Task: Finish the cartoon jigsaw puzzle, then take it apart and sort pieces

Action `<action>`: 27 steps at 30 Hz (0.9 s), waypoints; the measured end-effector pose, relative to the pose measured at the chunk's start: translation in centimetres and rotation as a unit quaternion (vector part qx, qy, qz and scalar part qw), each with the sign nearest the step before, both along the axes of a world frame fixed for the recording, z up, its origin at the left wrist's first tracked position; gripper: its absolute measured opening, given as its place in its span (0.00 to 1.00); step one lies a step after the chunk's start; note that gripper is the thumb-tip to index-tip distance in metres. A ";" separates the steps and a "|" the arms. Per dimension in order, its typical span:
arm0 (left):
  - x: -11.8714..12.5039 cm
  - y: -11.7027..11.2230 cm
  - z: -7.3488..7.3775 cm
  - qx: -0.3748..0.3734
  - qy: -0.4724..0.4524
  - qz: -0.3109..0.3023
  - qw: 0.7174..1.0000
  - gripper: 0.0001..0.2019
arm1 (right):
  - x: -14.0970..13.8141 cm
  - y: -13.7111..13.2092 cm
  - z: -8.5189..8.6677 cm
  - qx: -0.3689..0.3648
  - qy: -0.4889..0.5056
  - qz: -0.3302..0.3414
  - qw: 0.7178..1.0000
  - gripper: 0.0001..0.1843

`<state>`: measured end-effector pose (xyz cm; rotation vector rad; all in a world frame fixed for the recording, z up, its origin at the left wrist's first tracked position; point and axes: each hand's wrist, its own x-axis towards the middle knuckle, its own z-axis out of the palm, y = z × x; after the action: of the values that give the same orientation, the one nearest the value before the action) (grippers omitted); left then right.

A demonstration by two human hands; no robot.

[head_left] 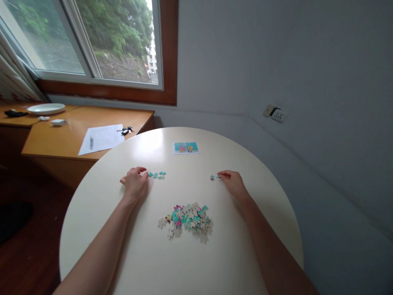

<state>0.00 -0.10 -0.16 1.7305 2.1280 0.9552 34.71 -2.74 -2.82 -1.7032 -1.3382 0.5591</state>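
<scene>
On the round white table, my left hand [135, 180] rests at the left end of a short group of turquoise puzzle pieces [155, 175]. Its thumb and forefinger are slightly apart, and I see nothing held between them. Across from it, my right hand [235, 182] pinches a small puzzle piece [219, 178] at the tabletop. Just left of that piece lies a loose pink and turquoise puzzle piece [212, 178]. Nearer to me, between my forearms, is a heap of puzzle pieces [187, 219], some showing grey backs and others turquoise, pink or yellow faces.
A small picture card [186, 148] with cartoon figures lies toward the table's [190, 270] far edge. A wooden desk [73, 119] at the left holds a paper sheet [102, 137], a pen [91, 142], keys [125, 130] and a white plate [46, 108]. A wall stands at the right.
</scene>
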 end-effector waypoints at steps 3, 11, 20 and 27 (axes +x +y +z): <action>-0.1 0.1 -0.1 0.000 0.001 0.000 1.000 0.12 | -0.2 -0.1 0.2 -0.016 -0.017 0.003 1.000 0.09; -0.1 0.2 -0.1 0.004 0.000 0.000 1.000 0.12 | -0.3 -0.2 0.1 -0.006 -0.033 0.018 0.999 0.08; -0.1 0.0 0.1 -0.010 0.003 0.001 1.000 0.12 | -0.1 0.3 -0.5 0.009 0.008 0.020 1.000 0.09; -0.2 0.1 0.1 -0.011 0.009 -0.004 1.000 0.12 | -0.7 0.1 0.0 -0.006 0.018 0.025 0.999 0.07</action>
<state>-0.21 -0.02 -0.10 1.7424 2.1343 0.9134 34.04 -2.65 -2.77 -1.6645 -1.3576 0.6254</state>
